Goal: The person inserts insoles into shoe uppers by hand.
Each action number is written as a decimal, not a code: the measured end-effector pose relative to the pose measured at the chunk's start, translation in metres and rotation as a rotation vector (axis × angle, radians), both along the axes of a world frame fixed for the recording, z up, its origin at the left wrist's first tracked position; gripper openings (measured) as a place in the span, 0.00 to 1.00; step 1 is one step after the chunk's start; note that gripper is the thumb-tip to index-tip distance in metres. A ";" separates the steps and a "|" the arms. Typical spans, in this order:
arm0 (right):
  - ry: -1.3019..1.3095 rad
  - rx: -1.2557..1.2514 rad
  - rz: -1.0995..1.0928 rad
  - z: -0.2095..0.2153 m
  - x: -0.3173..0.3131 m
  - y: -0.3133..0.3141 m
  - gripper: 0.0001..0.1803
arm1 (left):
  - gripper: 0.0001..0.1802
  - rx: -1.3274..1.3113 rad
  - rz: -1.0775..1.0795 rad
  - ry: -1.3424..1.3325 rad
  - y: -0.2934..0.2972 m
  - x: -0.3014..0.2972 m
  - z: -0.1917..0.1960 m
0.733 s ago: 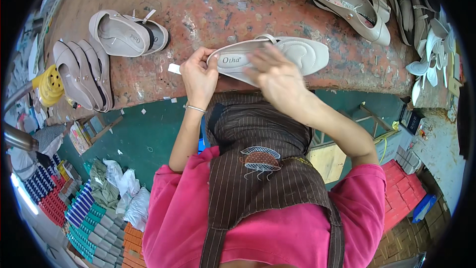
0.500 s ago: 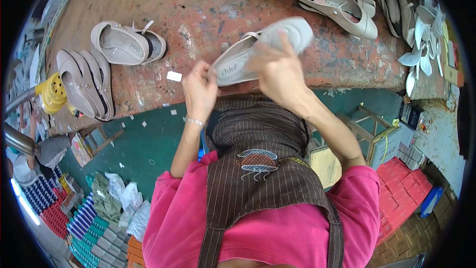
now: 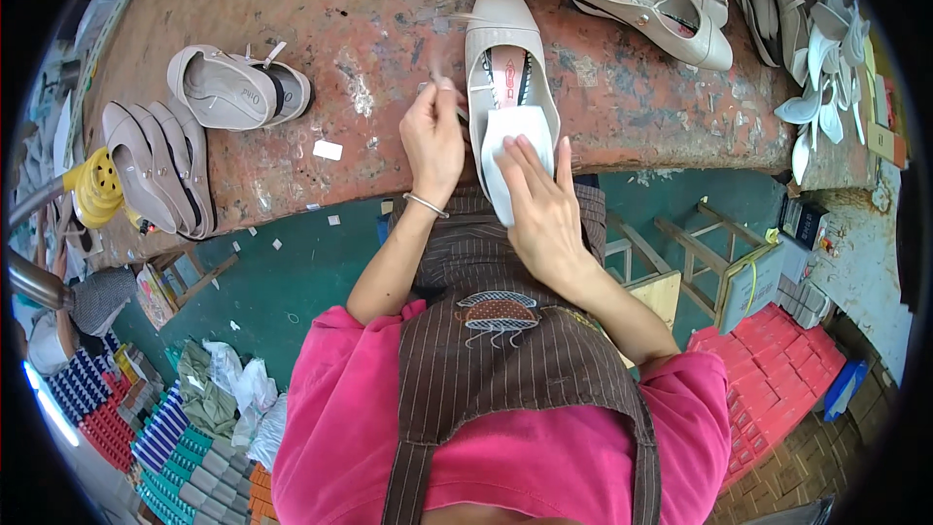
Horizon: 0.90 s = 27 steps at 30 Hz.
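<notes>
A beige flat shoe [image 3: 503, 19] stands in front of me near the bench edge, toe pointing away. Its inside shows a black dotted lining with a pink patch. Over its heel end lies a white insole [image 3: 515, 124], plain side up. My right hand [image 3: 546, 224] holds this insole, fingers laid along its top; the thumb is mostly hidden. Left of the shoe, my left hand [image 3: 434, 141] is closed, thumb and forefinger pinched together on a thin strap [image 3: 439, 53] that is smeared by motion.
Two nested beige shoes [image 3: 228, 87] and a row of similar shoes [image 3: 160, 165] stand to the left, by a yellow perforated object [image 3: 95, 190]. More shoes [image 3: 646, 5] crowd the far right, beside hanging white insoles [image 3: 826, 87]. A small white tag [image 3: 328, 150] lies on the bench [image 3: 379, 170].
The shoe has turned from slanting right to pointing straight away. The printed insole face no longer shows; a white plain face does. My right hand has moved down to the heel end.
</notes>
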State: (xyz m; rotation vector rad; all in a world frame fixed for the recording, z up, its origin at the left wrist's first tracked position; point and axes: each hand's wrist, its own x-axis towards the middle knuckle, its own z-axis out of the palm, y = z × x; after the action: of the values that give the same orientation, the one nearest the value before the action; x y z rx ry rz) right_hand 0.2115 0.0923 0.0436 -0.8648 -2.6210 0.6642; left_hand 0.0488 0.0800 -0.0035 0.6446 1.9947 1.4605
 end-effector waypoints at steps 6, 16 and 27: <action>-0.030 0.210 0.005 -0.022 -0.052 0.068 0.29 | 0.16 0.042 0.061 -0.085 -0.027 0.008 0.012; -0.160 0.357 0.029 -0.031 -0.067 0.080 0.30 | 0.21 -0.058 -0.513 0.898 -0.051 0.060 0.004; -0.217 0.482 -0.015 -0.036 -0.077 0.074 0.29 | 0.21 -0.020 -0.505 0.889 -0.029 0.055 -0.002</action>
State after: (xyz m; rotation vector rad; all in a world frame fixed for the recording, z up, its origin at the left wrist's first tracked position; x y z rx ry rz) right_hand 0.1343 0.1659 0.0072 -0.8358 -2.7740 -0.0809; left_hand 0.1042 0.0506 -0.0057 1.8708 2.1731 0.8957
